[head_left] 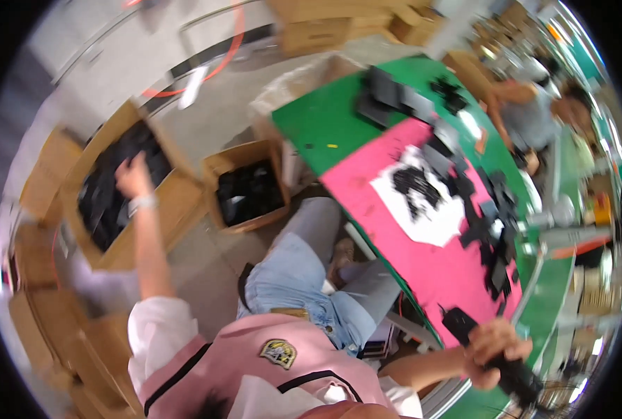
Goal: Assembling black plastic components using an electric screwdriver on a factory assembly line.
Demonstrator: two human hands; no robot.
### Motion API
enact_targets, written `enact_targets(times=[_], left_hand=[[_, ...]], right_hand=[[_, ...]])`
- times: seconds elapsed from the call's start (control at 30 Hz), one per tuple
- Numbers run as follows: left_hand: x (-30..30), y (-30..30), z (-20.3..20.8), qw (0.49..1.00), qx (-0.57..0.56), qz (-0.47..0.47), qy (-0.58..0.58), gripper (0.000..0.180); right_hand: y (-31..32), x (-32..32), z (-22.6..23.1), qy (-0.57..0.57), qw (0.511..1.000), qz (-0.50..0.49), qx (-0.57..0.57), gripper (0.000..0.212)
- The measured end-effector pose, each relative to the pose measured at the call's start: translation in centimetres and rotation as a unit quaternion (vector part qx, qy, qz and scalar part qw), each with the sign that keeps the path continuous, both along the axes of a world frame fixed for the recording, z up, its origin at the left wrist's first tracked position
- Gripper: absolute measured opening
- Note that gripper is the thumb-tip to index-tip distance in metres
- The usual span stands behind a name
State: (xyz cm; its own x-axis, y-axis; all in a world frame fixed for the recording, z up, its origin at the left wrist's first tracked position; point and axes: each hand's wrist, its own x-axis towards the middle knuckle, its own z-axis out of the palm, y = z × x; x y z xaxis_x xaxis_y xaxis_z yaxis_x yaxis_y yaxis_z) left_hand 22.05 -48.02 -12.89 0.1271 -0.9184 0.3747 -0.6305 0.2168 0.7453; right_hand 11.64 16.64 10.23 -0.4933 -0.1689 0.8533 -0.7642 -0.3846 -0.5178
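Note:
My left hand reaches over a large cardboard box at the left. Its fingers look apart above a heap of black parts, with nothing plainly held; motion blurs them a little. At the lower right, my right hand is closed around a long black object, whose two ends stick out on either side of the fist. I cannot make out its exact kind. Beside it, the pink mat lies on the green table.
A white sheet on the mat carries thin black pieces. Flat black parts lie along the table's far and right sides. A smaller carton stands by my knees. Another person sits across the table.

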Motion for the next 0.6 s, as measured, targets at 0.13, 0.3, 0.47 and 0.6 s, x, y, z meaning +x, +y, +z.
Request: enact_targets(times=[0.13, 0.3, 0.47, 0.6], left_hand=[[10.5, -7.4, -4.2, 0.984, -0.094, 0.075, -0.131, 0.064], [-3.3, 0.4, -2.5, 0.959, -0.077, -0.211, 0.173, 0.033], [-20.0, 25.0, 12.7, 0.827, -0.147, -0.52, 0.156, 0.017], [-28.1, 37.2, 17.1, 0.745, -0.195, -0.638, 0.006, 0.039]], right_hand=[[-1.5, -1.3, -1.2, -0.076, 0.995, 0.068, -0.012, 0.042], [-1.0, 0.3, -1.1, -0.132, 0.99, -0.023, -0.034, 0.035], [0.3, 1.6, -2.5, -0.174, 0.979, -0.098, -0.041, 0.035], [0.9, 3.5, -3.2, -0.2, 0.969, -0.129, -0.071, 0.037]])
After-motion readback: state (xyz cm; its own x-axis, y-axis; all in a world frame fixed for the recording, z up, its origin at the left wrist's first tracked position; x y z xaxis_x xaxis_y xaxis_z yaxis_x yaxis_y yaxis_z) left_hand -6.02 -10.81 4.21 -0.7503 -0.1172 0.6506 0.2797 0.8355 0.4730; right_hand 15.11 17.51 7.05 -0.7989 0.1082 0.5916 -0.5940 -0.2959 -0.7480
